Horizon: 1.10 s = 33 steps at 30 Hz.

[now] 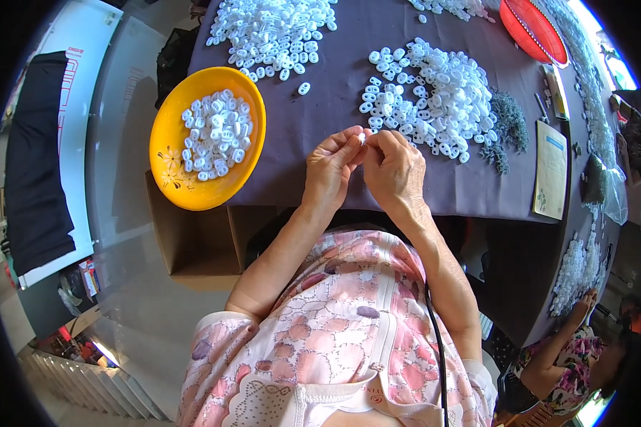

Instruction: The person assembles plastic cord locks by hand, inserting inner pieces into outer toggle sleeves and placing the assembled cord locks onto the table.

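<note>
A small white piece (362,139) is sitting between the fingertips of both hands, just over the front part of the table (320,99). The left hand (329,160) is pinching it between thumb and finger. The right hand (394,167) is bunching its thumb and fingers together at the piece; I cannot tell whether it is gripping the piece too or something tiny hidden there. The fingers are covering most of the work, so a poor fit or a flaw could be passing unseen. The pinch is resting on very little surface, so uneven pressure could be sending the piece slipping out.

Just beyond the hands, a heap of white pieces (449,92) is lying loose, and a careless knuckle could be scattering its near edge. A grey-green heap of small bits (509,121) is lying against its right side, so the two could be mixing if either is nudged.

To the left, a yellow bowl (167,114) holding more white pieces is sitting at the table's corner and seems to be overhanging it. A bumping left elbow could be tipping it toward the cardboard box (196,245) below.
</note>
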### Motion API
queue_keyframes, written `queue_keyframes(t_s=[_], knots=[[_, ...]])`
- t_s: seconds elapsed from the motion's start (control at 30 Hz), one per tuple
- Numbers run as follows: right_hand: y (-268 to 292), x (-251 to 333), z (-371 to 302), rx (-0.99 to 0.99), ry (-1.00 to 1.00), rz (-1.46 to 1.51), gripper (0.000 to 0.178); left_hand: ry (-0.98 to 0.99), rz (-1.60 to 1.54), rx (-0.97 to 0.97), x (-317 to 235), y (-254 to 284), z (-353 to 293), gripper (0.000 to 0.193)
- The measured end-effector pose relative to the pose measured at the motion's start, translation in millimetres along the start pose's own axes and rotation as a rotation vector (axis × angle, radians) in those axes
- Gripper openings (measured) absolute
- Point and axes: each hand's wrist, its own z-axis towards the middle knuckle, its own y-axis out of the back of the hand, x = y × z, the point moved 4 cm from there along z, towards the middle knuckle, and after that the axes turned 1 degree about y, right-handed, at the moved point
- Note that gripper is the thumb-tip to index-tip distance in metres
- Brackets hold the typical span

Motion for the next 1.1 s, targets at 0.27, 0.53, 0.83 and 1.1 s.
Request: queue_keyframes(t_s=[0.27,0.53,0.83,1.1], knots=[[-1.6,-2.4,0.2,-0.025,-0.002,0.017,0.006,-0.008,0.027,-0.006,-1.1,-1.2,-0.1,0.016],[-7.0,-11.5,0.2,0.061,-0.247,0.301,0.007,-0.025,0.016,0.006,0.9,-0.4,0.7,0.018],[-6.0,-13.5,1.2,0.078,-0.271,0.373,0.007,-0.016,-0.025,0.029,-2.0,-4.1,-1.8,0.015],[-7.2,-11.9,-0.2,0.054,-0.185,0.304,0.008,-0.021,-0.048,0.042,-0.8,-2.6,-0.7,0.015]])
